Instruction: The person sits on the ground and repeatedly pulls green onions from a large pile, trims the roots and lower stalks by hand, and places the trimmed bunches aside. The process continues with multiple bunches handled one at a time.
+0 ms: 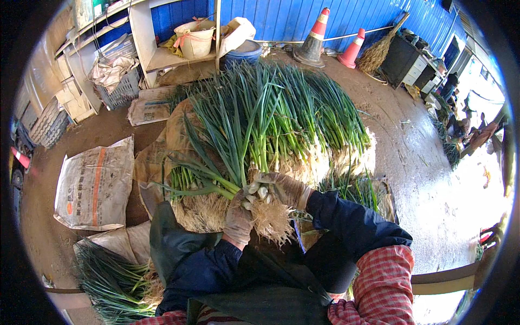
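A small bunch of green onions [242,178] is held before me, its white stem ends towards me and its pale roots [271,221] hanging down. My left hand [237,221], in a soiled glove, is closed around the stems just above the roots. On the other side of the bunch, my right hand [286,190], gloved too, has its fingers on the white stem ends. Beyond both hands lies a large heap of green onions [300,126], leaves pointing away and roots nearer me. More green onions [197,207] lie by my left wrist, their roots facing me.
A printed woven sack [95,185] lies on the floor at left, with a pile of green onions [113,280] nearer me. Beyond the heap stand a blue barrel [243,53], traffic cones [313,42] and a straw broom [378,50]. People sit at far right.
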Demonstrator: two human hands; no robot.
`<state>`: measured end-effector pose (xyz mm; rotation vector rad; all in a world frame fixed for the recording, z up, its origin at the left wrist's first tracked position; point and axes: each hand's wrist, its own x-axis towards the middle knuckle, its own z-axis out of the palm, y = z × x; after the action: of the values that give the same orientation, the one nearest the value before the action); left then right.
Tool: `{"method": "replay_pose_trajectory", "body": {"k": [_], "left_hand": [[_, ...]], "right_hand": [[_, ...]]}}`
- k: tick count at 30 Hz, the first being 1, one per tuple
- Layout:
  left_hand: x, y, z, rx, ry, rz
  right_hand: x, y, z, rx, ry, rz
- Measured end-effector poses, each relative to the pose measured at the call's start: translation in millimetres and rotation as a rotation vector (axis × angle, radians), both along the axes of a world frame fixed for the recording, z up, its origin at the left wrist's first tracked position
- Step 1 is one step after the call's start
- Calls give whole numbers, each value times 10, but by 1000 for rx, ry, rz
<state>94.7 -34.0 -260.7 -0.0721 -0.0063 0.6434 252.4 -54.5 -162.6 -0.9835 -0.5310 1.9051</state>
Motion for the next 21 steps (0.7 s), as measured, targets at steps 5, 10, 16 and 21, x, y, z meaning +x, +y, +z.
{"method": "replay_pose_trajectory", "body": {"k": [5,10,16,21], "left_hand": [[-10,-107,278,51,187,115],[-120,-7,167,-92,21,2],[-118,-59,416,-110,185,131],[-79,-113,393,-65,153,66]], "right_hand": [[-48,-52,125,69,-23,118],[488,113,-199,471,-592,110],[1562,201,-418,7,-270,-622],[752,237,-271,73,-347,-344]]}}
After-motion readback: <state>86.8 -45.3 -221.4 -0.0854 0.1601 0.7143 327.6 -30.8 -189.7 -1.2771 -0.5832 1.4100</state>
